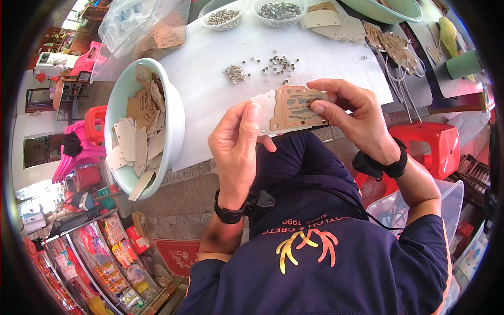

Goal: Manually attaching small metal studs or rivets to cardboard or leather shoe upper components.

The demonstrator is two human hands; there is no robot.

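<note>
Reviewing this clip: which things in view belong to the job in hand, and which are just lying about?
Seemingly part of the job:
- brown printed card, held between left hand and right hand
- small metal pieces on the table
- card pieces in the pale green basin

Apparently just lying about:
- red stool
- green cup
- pink chair

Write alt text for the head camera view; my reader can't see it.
A person's left hand and right hand hold a brown printed card, overlapping an off-white piece, at the near edge of a white-covered table. Small shiny pieces lie beyond; at left, a pale green basin holds brown and off-white cards.
</note>
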